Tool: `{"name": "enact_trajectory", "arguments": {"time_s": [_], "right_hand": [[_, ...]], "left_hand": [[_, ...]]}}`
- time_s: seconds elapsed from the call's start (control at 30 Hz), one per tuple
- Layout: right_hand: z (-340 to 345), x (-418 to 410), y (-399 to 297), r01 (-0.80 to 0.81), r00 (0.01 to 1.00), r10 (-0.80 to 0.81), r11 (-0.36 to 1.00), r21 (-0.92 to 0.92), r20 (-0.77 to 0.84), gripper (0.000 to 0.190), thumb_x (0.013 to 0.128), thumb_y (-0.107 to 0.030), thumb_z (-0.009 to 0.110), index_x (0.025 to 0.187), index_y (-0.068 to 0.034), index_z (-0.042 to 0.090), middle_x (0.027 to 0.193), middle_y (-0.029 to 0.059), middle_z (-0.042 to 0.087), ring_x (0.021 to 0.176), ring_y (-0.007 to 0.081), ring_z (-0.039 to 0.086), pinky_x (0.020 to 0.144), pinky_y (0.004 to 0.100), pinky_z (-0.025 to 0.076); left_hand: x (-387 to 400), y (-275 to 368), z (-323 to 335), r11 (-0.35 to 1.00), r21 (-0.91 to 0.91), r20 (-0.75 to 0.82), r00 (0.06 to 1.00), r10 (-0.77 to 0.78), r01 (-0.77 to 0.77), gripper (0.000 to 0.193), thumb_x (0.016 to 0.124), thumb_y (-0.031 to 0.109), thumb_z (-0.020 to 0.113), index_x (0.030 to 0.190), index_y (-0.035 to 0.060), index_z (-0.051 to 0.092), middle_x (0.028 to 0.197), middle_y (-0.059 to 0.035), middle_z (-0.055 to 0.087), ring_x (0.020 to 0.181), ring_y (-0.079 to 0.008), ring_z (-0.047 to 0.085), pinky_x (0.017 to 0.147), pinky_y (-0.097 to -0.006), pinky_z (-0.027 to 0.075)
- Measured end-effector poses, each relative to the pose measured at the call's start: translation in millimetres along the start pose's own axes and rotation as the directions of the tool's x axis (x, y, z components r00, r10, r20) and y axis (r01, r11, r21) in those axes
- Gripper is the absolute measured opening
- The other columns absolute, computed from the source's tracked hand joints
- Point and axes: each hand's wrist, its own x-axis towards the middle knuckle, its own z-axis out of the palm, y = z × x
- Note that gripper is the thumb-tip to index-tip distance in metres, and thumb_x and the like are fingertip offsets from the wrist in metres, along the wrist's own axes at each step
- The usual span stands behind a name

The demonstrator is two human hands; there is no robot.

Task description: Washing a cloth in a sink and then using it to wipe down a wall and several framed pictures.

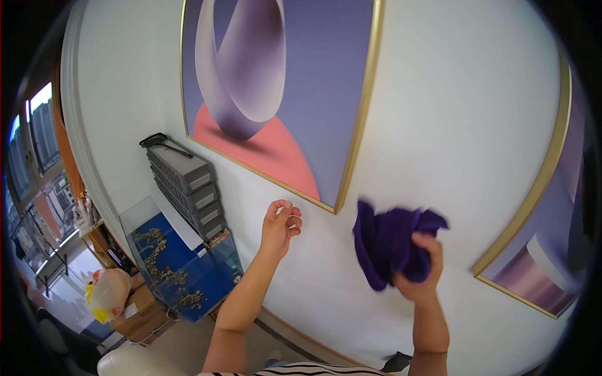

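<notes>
My right hand (423, 272) grips a bunched dark purple cloth (392, 244) in front of the white wall, to the right of a gold-framed picture (324, 94). The cloth is slightly blurred. My left hand (282, 225) is raised just below the bottom edge of that frame, with its fingers curled loosely and nothing seen in it. The picture shows a lilac looped shape over a pink form. At the far right hangs a second gold-framed picture (522, 277), partly cut off by the rim of the view.
A glass tank (178, 263) with a blue bottom stands at the lower left, beside stacked grey filter boxes (188, 178) topped by a black part. Further left are a cardboard box (141, 310), a filled plastic bag (110, 291) and windows (40, 131).
</notes>
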Motion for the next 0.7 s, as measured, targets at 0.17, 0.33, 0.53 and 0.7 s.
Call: {"name": "enact_trajectory", "arguments": {"time_s": [0.17, 0.33, 0.53, 0.7], "right_hand": [[64.0, 99.9, -16.1, 0.473, 0.88, -0.354, 0.594, -0.651, 0.317, 0.035, 0.057, -0.01, 0.063, 0.091, -0.013, 0.057, 0.092, 0.0101, 0.053, 0.095, 0.0298, 0.049, 0.079, 0.0375, 0.041], [124.1, 107.7, 21.9, 0.85, 0.526, -0.3, 0.225, -0.477, 0.796, 0.018, 0.066, -0.019, 0.054, 0.081, -0.011, 0.058, 0.096, 0.0058, 0.051, 0.096, 0.0258, 0.047, 0.084, 0.0461, 0.035], [116.3, 223.1, 4.4, 0.796, 0.589, -0.308, 0.064, -0.601, 0.747, 0.013, 0.064, -0.021, 0.052, 0.068, -0.012, 0.061, 0.083, 0.0027, 0.053, 0.093, 0.0247, 0.047, 0.082, 0.0452, 0.034], [91.8, 311.7, -32.6, 0.505, 0.819, -0.332, 0.029, -0.863, 0.468, 0.017, 0.062, -0.018, 0.055, 0.078, -0.013, 0.059, 0.093, 0.0053, 0.057, 0.088, 0.0254, 0.052, 0.073, 0.0391, 0.04]], "left_hand": [[38.3, -17.2, -12.6, 0.995, -0.098, 0.061, 0.998, -0.03, 0.036, 0.02, 0.083, 0.024, 0.053, 0.086, 0.0089, 0.04, 0.064, -0.0051, 0.052, 0.045, -0.0114, 0.047, 0.043, -0.0222, 0.035], [47.9, -24.0, -0.9, 0.994, -0.084, 0.142, 0.986, 0.085, -0.073, 0.02, 0.083, 0.021, 0.053, 0.086, 0.007, 0.038, 0.062, -0.0073, 0.053, 0.046, -0.0137, 0.049, 0.043, -0.0244, 0.039], [48.6, -15.9, -4.6, 0.994, -0.09, 0.168, 0.982, 0.084, -0.07, 0.023, 0.082, 0.019, 0.054, 0.08, 0.0069, 0.035, 0.063, -0.0096, 0.053, 0.046, -0.016, 0.052, 0.044, -0.026, 0.042], [52.4, -17.0, 0.8, 0.993, -0.107, 0.218, 0.973, 0.081, -0.059, 0.023, 0.082, 0.019, 0.054, 0.08, 0.0065, 0.035, 0.065, -0.0101, 0.054, 0.049, -0.0169, 0.055, 0.046, -0.0269, 0.046]]}}
